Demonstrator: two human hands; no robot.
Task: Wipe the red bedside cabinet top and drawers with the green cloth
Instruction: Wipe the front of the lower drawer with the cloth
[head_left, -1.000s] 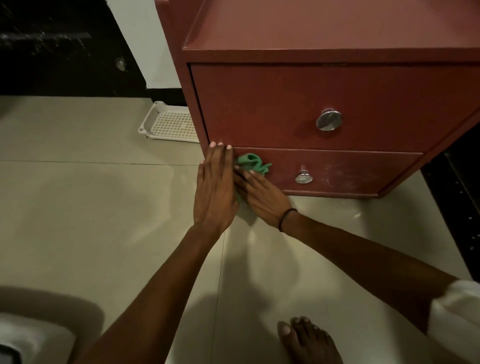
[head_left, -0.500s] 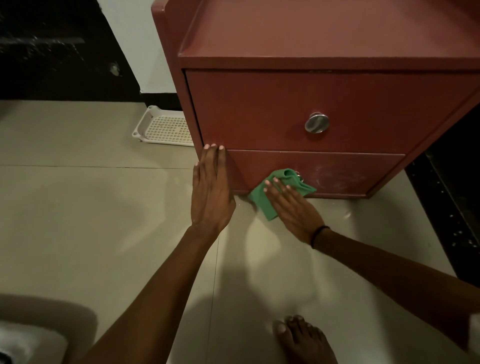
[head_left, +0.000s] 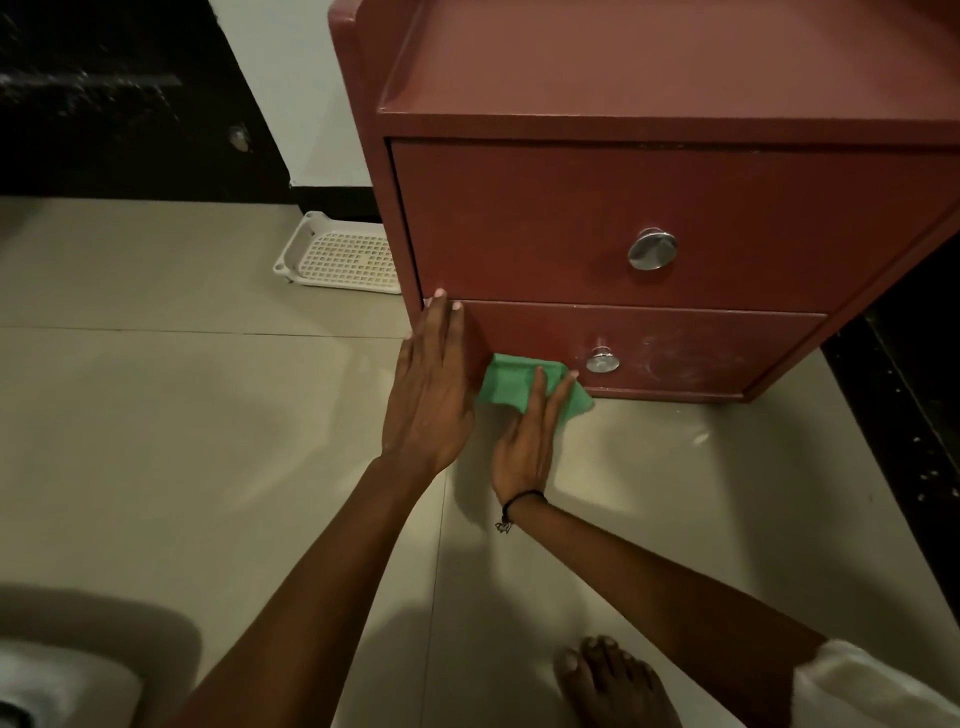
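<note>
Green cloth (head_left: 511, 385) swept back left of lower knob (head_left: 602, 359) — R hand (head_left: 524, 441) fingers flat, pressing it on bottom drawer (head_left: 675, 353); L hand (head_left: 428, 395) open, braces cabinet corner. Right half w/ smudges left.

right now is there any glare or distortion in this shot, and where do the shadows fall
Head view: dim, warm light; soft glare on the glossy beige floor tiles right of the green cloth; arm shadows pool on the tiles; wide-angle lens slants the red wooden cabinet.

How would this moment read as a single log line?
step: wiping lower drawer | right hand: presses green cloth left of knob | left hand: flat on cabinet corner
</note>
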